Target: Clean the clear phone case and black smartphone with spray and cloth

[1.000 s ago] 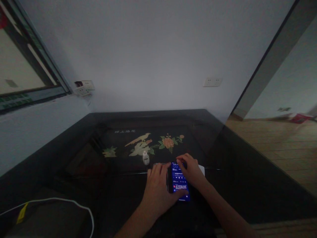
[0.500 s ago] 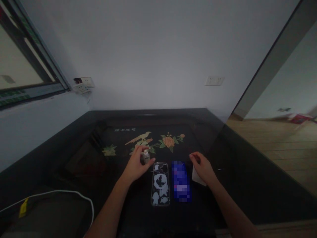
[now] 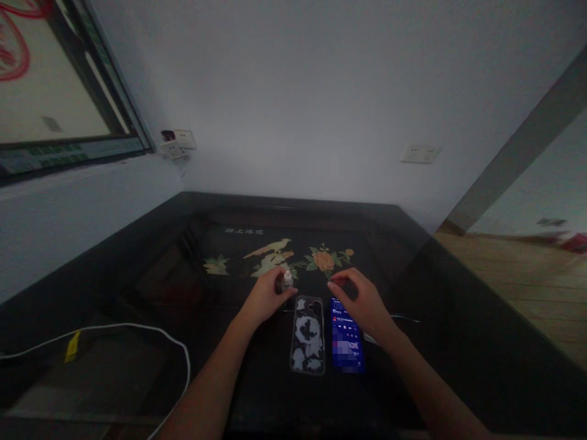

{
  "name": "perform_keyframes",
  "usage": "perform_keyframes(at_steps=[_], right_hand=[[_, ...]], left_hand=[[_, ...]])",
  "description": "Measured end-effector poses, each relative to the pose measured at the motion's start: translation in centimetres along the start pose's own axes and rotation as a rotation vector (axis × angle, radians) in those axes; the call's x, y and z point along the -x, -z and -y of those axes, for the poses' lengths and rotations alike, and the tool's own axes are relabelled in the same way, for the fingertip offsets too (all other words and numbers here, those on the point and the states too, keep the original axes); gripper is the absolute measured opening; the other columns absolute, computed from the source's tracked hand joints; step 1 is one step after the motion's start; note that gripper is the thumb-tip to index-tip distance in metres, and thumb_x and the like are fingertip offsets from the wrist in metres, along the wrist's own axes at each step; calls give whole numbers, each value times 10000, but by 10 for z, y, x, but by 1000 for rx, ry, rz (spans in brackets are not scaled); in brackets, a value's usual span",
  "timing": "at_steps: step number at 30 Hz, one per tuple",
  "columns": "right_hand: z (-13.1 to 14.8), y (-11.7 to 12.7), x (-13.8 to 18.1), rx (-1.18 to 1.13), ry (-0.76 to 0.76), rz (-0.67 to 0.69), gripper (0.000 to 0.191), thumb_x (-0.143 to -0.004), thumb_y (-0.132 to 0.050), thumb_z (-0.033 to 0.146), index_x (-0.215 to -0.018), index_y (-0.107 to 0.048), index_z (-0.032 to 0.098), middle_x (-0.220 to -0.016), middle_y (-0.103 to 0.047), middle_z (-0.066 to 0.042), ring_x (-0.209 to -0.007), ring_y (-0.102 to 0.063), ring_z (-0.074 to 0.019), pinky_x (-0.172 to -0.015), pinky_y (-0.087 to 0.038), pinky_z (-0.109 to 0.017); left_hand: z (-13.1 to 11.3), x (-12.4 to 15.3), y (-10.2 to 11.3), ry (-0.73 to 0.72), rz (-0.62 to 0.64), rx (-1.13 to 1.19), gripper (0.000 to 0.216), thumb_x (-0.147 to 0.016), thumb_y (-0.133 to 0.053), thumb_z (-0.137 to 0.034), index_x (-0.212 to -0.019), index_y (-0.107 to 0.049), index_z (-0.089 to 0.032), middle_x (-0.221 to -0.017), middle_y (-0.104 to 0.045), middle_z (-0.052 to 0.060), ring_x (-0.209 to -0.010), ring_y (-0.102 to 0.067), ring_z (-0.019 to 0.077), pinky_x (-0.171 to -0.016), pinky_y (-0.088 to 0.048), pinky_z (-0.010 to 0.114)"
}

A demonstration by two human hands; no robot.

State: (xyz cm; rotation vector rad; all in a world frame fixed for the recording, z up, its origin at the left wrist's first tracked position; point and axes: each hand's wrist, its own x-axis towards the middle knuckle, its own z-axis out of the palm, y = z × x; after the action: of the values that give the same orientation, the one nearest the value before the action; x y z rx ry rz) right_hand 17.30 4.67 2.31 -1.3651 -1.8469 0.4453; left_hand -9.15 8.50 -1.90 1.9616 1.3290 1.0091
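Observation:
In the head view, my left hand [image 3: 268, 295] has its fingers and thumb curled round a small clear bottle [image 3: 287, 282] with a white cap, which stands upright. Just in front lies a clear phone case [image 3: 307, 336] with pale figures on it. To its right is a phone [image 3: 346, 348] with a lit blue screen, partly blurred out. My right hand [image 3: 362, 299] hovers above the phone's upper end, thumb and forefinger pinched together; anything between them is too small to make out. A white piece [image 3: 370, 338] shows partly from under my right wrist.
The glossy black table [image 3: 440, 342] carries a painted bird [image 3: 270, 247] and a flower [image 3: 323, 261]. A white cable [image 3: 132, 325] with a yellow tag [image 3: 72, 346] curves over the left side. Wall sockets [image 3: 420, 153] sit beyond the table, and a window [image 3: 68, 79] is at upper left.
My right hand has moved left, from beside the phone to over its upper end. The phone's screen now shows readable content. The whole view has shifted and tilted slightly.

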Motion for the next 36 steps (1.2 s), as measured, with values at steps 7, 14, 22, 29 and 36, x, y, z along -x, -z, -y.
perform_keyframes(at_steps=[7, 14, 22, 29, 36], right_hand=[[50, -54, -42, -65, 81, 139, 198, -894, -725, 392, -1003, -664, 239, -988, -710, -40, -934, -672, -207, -849, -517, -351], [44, -78, -52, 39, 68, 166, 176, -857, -778, 367, -878, -681, 222, -873, -691, -26, -839, -650, -191, -765, -485, -313], [44, -76, -53, -39, 152, 247, 74, -926, -648, 195, -974, -703, 209, -976, -700, -37, -910, -662, -186, -869, -490, -326], [45, -78, -54, -83, 103, 191, 223, -841, -780, 277, -1022, -674, 205, -1002, -692, -42, -894, -667, -183, -843, -515, -319], [48, -81, -56, -83, 93, 186, 79, -871, -749, 249, -876, -686, 201, -869, -693, -18, -836, -653, -179, -791, -492, -313]], left_hand=[[2, -1, -3, -29, -32, 59, 250, -811, -740, -381, -916, -601, -202, -837, -645, 6, -755, -603, 167, -676, -466, 270], [1, -2, -3, -22, -63, 55, 194, -785, -744, -290, -850, -593, -188, -791, -635, 5, -719, -578, 156, -647, -432, 257], [6, -2, -5, -28, -59, 104, 200, -799, -747, -279, -952, -662, -182, -863, -693, 27, -771, -628, 175, -703, -476, 283], [8, -3, -7, -53, -76, 145, 199, -762, -752, -211, -938, -664, -178, -865, -699, 15, -788, -633, 171, -720, -468, 270], [9, -4, -8, -38, -87, 145, 206, -748, -784, -257, -882, -647, -181, -827, -691, 11, -764, -632, 170, -694, -462, 263]])
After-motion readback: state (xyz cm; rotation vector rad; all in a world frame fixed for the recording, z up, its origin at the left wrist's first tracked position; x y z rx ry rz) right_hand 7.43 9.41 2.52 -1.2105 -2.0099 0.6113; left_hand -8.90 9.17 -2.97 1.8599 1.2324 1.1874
